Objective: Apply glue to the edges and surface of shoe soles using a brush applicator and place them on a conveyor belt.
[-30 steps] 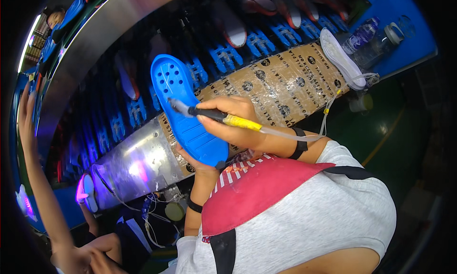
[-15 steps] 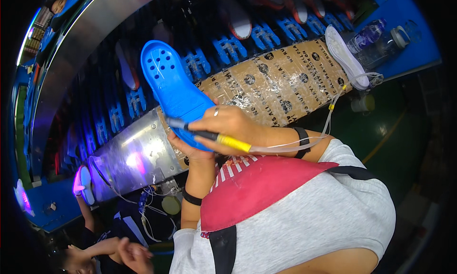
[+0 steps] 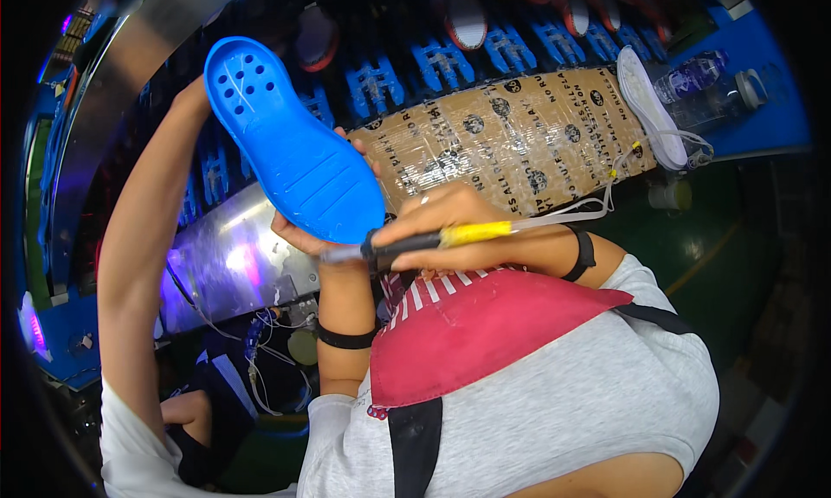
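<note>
Nearest me, below the surface's near edge, is my red apron (image 3: 485,346). My right hand (image 3: 459,227) is closed round the black and yellow handle of a brush (image 3: 405,244) with a clear tube running from it; its blurred tip is just beside the sole's heel, and I cannot tell if they touch. My left hand (image 3: 299,235) grasps the blue sole (image 3: 303,156) from beneath, fingers showing at both edges, tilted above the surface where metal (image 3: 227,268) meets cardboard (image 3: 498,156), its toe reaching past the far edge. A white sole (image 3: 651,108) lies along the cardboard's right edge, with bottles (image 3: 692,76) beyond. A co-worker's arm (image 3: 138,255) reaches up on the left. Past the far edge stand blue clamps (image 3: 375,84).
</note>
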`<state>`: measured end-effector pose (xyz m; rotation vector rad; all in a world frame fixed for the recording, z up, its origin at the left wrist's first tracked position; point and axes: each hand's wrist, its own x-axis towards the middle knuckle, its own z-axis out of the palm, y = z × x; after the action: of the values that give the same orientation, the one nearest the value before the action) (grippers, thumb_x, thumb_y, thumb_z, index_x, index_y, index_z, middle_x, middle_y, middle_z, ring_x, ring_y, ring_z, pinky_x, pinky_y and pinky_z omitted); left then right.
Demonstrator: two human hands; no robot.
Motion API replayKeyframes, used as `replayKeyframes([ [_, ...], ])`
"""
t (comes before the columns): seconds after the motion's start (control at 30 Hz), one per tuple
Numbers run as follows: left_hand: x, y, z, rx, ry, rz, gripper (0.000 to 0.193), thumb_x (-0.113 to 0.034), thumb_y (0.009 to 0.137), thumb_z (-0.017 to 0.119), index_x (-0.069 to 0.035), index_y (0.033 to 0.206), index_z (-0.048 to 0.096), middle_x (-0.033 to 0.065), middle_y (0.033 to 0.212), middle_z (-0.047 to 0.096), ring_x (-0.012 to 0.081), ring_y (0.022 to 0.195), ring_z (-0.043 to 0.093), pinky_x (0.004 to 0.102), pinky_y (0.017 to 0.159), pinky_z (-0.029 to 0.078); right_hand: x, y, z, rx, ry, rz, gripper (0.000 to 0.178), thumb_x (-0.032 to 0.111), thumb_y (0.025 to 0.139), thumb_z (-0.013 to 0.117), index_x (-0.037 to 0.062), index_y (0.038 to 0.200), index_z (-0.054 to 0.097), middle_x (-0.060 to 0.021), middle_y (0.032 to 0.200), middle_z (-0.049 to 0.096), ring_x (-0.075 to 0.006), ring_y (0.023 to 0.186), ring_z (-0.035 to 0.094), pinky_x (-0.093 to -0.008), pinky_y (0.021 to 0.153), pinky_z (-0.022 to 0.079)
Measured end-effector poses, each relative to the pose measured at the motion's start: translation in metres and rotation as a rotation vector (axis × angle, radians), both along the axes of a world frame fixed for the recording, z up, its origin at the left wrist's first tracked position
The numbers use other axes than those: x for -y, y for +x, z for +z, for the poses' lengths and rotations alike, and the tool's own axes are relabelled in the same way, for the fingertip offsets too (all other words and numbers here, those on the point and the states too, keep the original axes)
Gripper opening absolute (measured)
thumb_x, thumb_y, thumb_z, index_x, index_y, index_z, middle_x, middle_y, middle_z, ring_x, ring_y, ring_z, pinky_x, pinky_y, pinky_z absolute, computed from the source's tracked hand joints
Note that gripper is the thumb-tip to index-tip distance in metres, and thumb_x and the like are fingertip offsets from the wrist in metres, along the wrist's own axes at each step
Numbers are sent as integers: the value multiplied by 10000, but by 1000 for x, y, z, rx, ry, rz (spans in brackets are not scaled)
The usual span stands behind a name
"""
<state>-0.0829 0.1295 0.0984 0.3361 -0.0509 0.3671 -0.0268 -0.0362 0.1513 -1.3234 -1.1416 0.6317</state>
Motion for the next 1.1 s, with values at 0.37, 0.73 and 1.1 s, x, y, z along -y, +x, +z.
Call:
replayKeyframes([
  [0.37, -2, 2, 1, -31, 43, -49, 821, -502, 654, 496, -49, 1315, 314, 229, 1236, 411, 397, 1062, 460, 487, 842, 435, 11, -1, -15, 147, 108, -14, 291, 62, 699, 712, 43, 981, 642, -88, 732, 622, -155, 645, 601, -248, 543, 452],
  [0.73, -14, -1, 17, -8, 206, -194, 932, -527, 630, 581, -16, 1336, 250, 306, 1246, 363, 454, 1056, 461, 518, 821, 461, 22, 13, -9, 171, -47, 130, 257, 153, 716, 703, 107, 965, 658, -89, 718, 611, -207, 633, 587, -288, 566, 455],
  [1.1, -28, 2, 13, -274, 304, -424, 624, -345, 795, 428, 11, 1296, 327, 201, 1243, 449, 320, 1076, 510, 429, 924, 416, 26, 18, -13, 399, 57, 201, 208, 155, 724, 688, 88, 918, 652, -97, 698, 615, -241, 597, 590, -320, 560, 472],
])
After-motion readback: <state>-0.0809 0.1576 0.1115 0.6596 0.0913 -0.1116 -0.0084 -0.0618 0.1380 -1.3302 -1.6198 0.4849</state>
